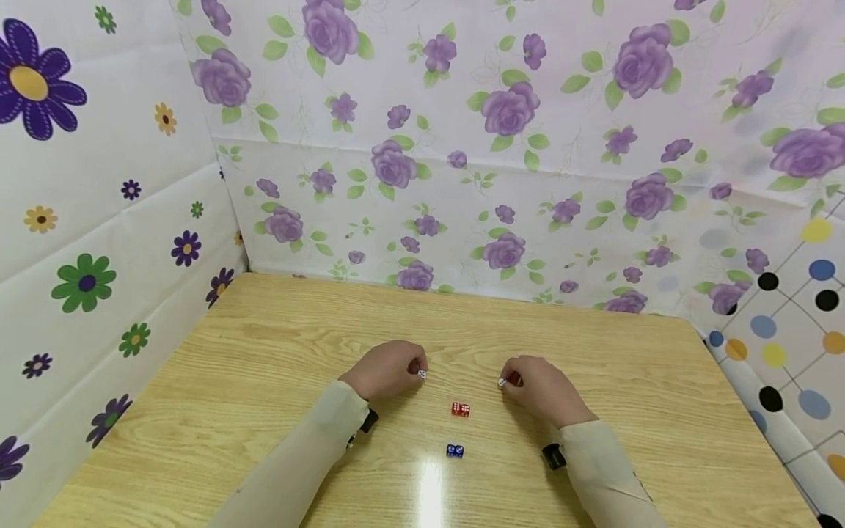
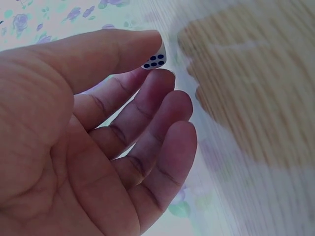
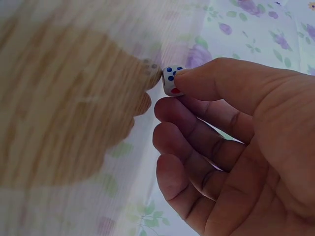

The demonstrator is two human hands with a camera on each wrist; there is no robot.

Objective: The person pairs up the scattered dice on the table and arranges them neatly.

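Between thumb and fingertip, my left hand (image 1: 389, 369) pinches a white die (image 1: 422, 374); in the left wrist view this die (image 2: 154, 61) shows dark pips beside the thumb tip. Another white die (image 1: 502, 382) is pinched by my right hand (image 1: 540, 389), and the right wrist view shows blue pips and a red one on that die (image 3: 172, 80). On the table between the hands, a touching pair of red dice (image 1: 461, 409) lies slightly nearer me. Closer still sits a side-by-side pair of blue dice (image 1: 455, 451).
The wood-grain table (image 1: 277, 330) has a glossy surface that mirrors the hands. Behind it hangs a cloth with purple roses (image 1: 455, 183). A flower-patterned cloth (image 1: 152, 242) covers the left side, a dotted cloth (image 1: 792, 352) the right.
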